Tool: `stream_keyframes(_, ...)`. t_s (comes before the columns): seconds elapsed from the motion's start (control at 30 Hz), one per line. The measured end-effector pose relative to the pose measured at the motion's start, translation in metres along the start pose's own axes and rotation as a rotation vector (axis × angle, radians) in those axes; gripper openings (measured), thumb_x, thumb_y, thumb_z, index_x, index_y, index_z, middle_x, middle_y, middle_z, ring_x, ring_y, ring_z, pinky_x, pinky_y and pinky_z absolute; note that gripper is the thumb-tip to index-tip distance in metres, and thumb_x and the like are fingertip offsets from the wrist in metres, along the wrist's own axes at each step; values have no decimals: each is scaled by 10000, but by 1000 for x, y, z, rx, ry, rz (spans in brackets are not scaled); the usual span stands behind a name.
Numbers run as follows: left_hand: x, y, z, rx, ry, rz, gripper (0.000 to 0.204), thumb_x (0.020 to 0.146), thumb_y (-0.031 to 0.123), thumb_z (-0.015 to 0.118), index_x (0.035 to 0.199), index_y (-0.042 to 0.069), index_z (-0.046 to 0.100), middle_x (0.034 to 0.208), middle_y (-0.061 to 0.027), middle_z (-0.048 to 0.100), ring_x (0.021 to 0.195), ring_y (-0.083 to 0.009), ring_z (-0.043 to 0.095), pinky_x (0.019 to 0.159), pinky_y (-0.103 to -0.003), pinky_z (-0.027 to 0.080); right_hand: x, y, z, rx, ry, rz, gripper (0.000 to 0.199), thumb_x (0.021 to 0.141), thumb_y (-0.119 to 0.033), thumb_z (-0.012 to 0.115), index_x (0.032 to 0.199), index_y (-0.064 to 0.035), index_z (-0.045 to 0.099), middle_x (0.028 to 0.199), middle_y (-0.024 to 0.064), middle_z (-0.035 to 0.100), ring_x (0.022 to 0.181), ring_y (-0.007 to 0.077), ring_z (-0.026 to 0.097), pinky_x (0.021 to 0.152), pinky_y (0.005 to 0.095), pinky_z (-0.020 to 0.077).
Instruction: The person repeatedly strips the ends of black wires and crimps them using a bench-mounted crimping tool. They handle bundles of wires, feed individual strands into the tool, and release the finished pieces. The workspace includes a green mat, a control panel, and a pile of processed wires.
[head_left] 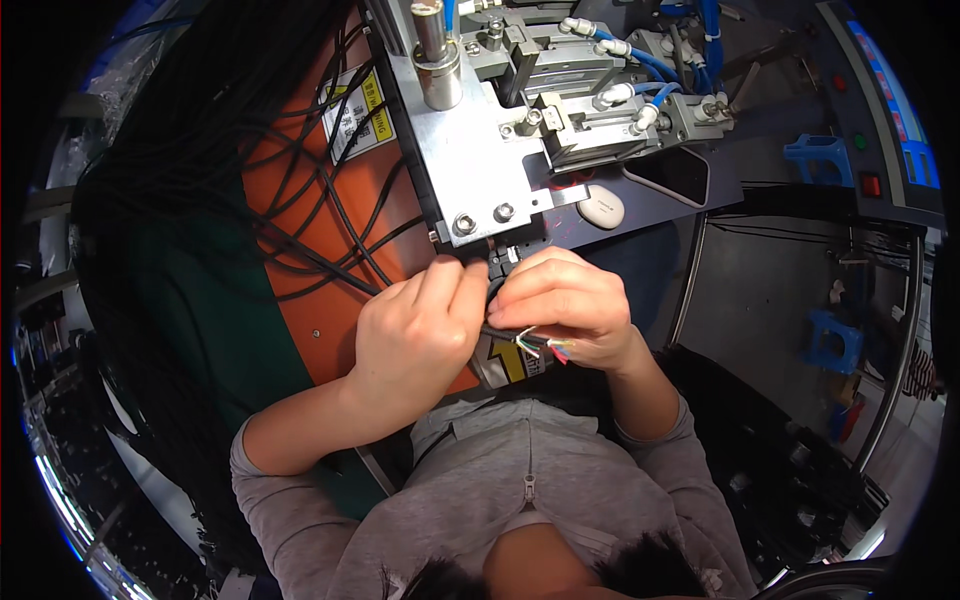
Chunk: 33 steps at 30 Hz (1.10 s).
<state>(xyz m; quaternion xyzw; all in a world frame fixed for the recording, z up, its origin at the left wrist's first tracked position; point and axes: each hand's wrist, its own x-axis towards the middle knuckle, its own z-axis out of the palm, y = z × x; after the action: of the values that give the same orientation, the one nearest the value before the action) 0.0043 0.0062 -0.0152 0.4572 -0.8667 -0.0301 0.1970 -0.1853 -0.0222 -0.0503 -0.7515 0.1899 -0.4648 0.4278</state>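
Note:
Both my hands are together just below the front edge of a metal machine fixture (pixel 470 170). My right hand (pixel 575 305) is closed in a pinch on a black cable (pixel 499 331). From the cable's stripped end, thin coloured wires (pixel 535 345) fan out beneath my right fingers. My left hand (pixel 420 325) is curled closed beside it, on the same cable as far as I can see; its fingertips are partly hidden. A small black part (pixel 503 258) sits beyond the fingers, under the fixture's edge.
Black cables (pixel 320 185) lie bundled over the orange surface (pixel 310 325) at left. Pneumatic cylinders (pixel 590 130) with blue tubes stand behind the fixture. A white oval case (pixel 601 207) and a phone (pixel 672 178) lie at right. A control panel (pixel 880 130) stands far right.

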Motion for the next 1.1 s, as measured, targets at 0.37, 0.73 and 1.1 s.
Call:
stream_keyframes(0.37, 11, -7, -6, -275, 198, 203, 251, 724, 95, 720, 955, 14, 664, 852, -69, 620, 640, -152, 596, 492, -251, 463, 2, -27, -4, 47, 262, 244, 181, 692, 11, 778, 850, 13, 688, 818, 106, 672, 770, 178, 638, 695, 279, 508)
stream_keyframes(0.73, 13, -4, -1, -386, 280, 151, 208, 729, 49, 708, 910, -6, 621, 778, -75, 600, 641, -194, 616, 501, -281, 486, 10, -11, 3, 255, 390, -16, 285, 659, 66, 777, 906, 25, 639, 861, 127, 667, 815, 220, 636, 729, 304, 506)
stream_keyframes(1.1, 10, -8, 3, -213, 345, 188, 190, 742, 74, 695, 902, 0, 624, 730, -45, 543, 579, -149, 561, 435, -249, 411, 18, -26, -4, -60, 244, 181, 126, 707, 10, 744, 816, -1, 681, 821, 106, 656, 745, 188, 625, 677, 279, 474)
